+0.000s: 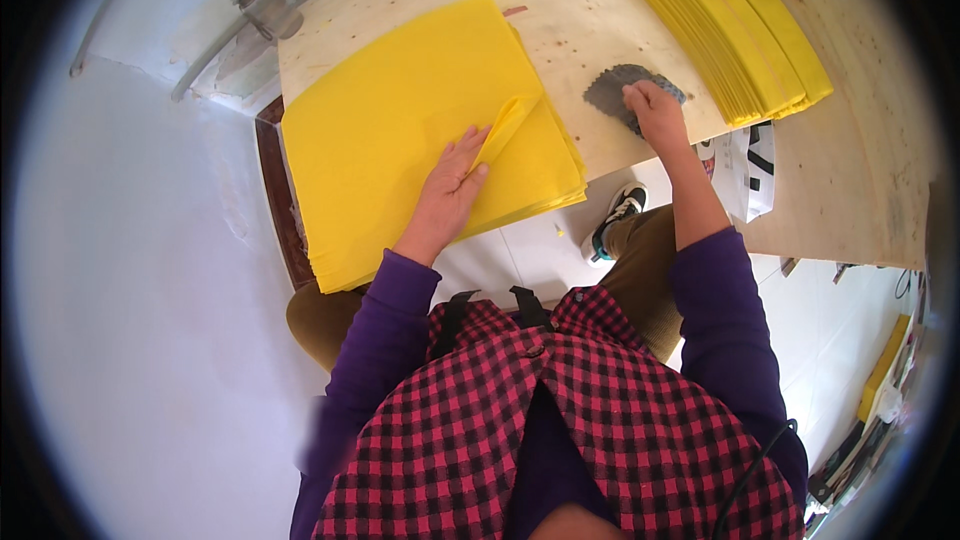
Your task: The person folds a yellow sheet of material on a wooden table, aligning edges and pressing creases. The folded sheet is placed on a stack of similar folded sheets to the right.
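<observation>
A broad stack of thin yellow fabric-like sheets (390, 90) lies on the wooden table, its near edge overhanging the front. My left hand (455, 185) rests flat on it with fingers stretched out, beside a turned-up fold (507, 128) of the top sheet. Fingertips and thumb touch the fold's edge. To the right of the stack, my right hand (657, 112) is closed on a grey cloth (618, 90) with a zigzag-cut edge. The cloth is bunched against the table, and part of it is hidden under the fist.
Folded yellow bundles (725, 30) stand in a row at the table's (570, 50) far right. A white printed bag (757, 175) hangs or stands below the front edge. At the far left is a metal fitting (265, 8) near the wall. Long items lean at the lower right.
</observation>
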The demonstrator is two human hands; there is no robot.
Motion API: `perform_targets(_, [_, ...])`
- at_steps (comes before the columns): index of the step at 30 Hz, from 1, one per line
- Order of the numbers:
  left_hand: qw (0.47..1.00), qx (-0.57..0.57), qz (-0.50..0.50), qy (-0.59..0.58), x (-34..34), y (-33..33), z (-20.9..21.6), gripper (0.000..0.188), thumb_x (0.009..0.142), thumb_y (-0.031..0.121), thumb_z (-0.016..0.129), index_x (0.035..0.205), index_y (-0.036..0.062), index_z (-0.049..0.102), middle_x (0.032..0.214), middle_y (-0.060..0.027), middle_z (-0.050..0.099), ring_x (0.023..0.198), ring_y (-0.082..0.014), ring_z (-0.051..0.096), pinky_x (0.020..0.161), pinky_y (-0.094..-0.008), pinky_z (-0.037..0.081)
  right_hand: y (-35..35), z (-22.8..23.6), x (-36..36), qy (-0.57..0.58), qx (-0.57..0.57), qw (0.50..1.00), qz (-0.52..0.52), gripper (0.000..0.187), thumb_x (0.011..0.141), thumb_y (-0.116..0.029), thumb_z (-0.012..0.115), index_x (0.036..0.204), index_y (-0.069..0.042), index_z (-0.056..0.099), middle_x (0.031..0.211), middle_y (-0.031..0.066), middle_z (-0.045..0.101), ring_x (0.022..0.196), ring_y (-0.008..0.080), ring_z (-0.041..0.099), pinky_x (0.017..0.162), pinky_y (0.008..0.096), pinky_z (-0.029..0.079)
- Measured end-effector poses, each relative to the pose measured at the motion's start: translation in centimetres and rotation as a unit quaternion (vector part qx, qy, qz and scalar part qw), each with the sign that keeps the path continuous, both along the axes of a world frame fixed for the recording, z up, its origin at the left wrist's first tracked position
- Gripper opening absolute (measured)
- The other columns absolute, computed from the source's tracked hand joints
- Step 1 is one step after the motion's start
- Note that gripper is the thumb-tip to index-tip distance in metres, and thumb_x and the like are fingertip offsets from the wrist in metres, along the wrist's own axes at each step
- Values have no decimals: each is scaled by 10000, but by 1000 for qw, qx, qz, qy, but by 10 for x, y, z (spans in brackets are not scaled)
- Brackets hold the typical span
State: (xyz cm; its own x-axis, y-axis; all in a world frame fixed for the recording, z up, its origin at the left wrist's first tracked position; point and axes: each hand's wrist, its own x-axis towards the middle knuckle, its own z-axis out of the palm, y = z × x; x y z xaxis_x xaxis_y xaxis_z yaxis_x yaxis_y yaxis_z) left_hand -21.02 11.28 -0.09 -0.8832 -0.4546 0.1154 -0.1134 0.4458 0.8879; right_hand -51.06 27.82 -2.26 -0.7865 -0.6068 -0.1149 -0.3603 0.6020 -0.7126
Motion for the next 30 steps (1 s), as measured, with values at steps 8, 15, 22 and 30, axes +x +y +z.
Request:
perform_targets(8, [1000, 1, 0, -2, 0, 0, 0, 446, 972, 167, 485, 1396, 34, 450, 1433, -169, 463, 1413, -286, 324, 1176, -427, 175, -6, 33, 65, -131, -121, 933, 311, 253, 731, -31, 773, 958, -84, 676, 843, -38, 519, 703, 83, 432, 640, 237, 391])
perform_targets(15, [1000, -2, -4, -5, 0, -1, 0, 449, 973, 180, 486, 1397, 36, 449, 1433, -175, 461, 1414, -290, 321, 1176, -428, 174, -21, 30, 76, -131, -133, 929, 320, 134, 720, -18, 730, 824, -45, 650, 854, 35, 573, 830, 146, 565, 750, 271, 456])
perform_targets(22, [1000, 8, -2, -8, -1, 0, 1, 441, 981, 200, 481, 1386, 26, 460, 1434, -157, 466, 1414, -290, 321, 1176, -428, 172, -30, 52, 77, -34, -126, 927, 353, 124, 773, -43, 710, 838, -43, 604, 804, 25, 525, 723, 137, 499, 661, 268, 423])
perform_targets(30, [1000, 14, -5, -8, 0, -1, 3, 438, 984, 209, 480, 1383, 29, 466, 1425, -146, 479, 1411, -291, 326, 1175, -423, 171, -36, 57, 81, -99, -152, 928, 325, 127, 828, -111, 695, 873, -22, 617, 796, 42, 594, 737, 133, 551, 665, 283, 470])
